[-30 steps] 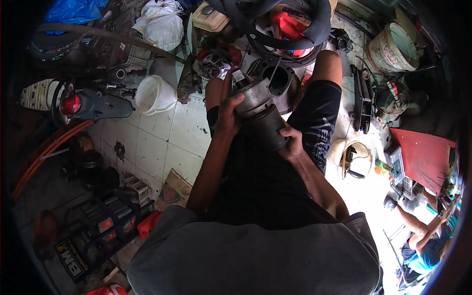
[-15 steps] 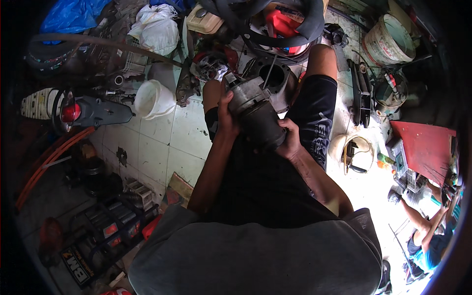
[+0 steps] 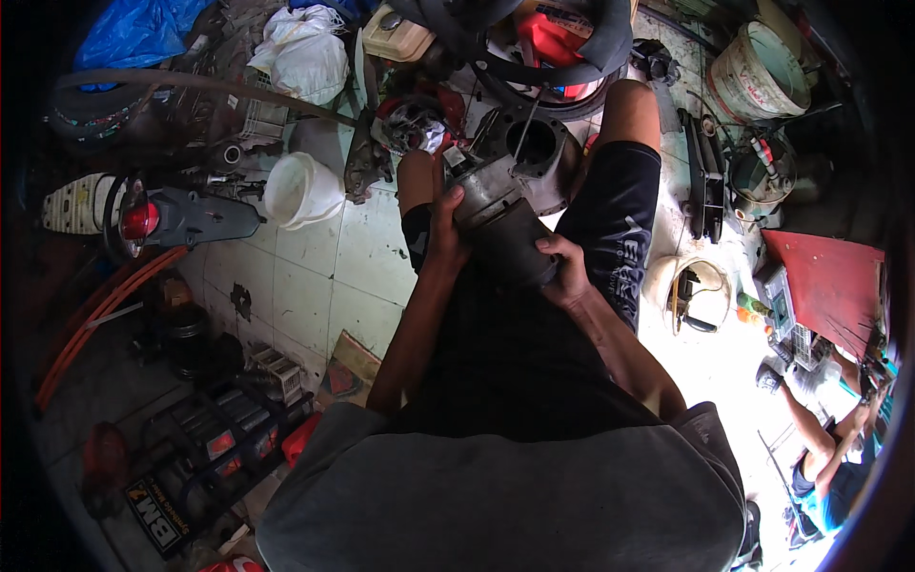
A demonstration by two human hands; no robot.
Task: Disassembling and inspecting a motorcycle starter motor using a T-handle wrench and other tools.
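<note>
a dark metal cylinder [image 3: 515,243] is held aloft over the lap, tilted so that its paler machined collar [image 3: 488,193] points to the far left and its dark end to the near right. the left hand [image 3: 448,229] grips the left side, thumb pressed to the collar's edge, the other fingers mostly hidden beneath. the right hand [image 3: 569,272] clasps the near right end, thumb laid over the rim; how its other fingers sit, i cannot tell. side room is limited by the left knee [image 3: 416,176] and the right thigh [image 3: 615,191]. on the far side, a grey metal housing [image 3: 562,172] with a round bore stands close behind the collar, a thin rod [image 3: 526,129] rising before it; whether collar and housing touch, i cannot tell. more room opens leftward over the tiled floor [image 3: 367,253], up to a white bucket [image 3: 305,191]. past the right thigh, a pale tub [image 3: 656,296] and a dark metal frame [image 3: 703,181] edge the floor. at the near right, a seated co-worker [image 3: 810,429] shows partly. compared with half a second ago, the right thumb reaches slightly farther over the cylinder, while both hands keep hold.
</note>
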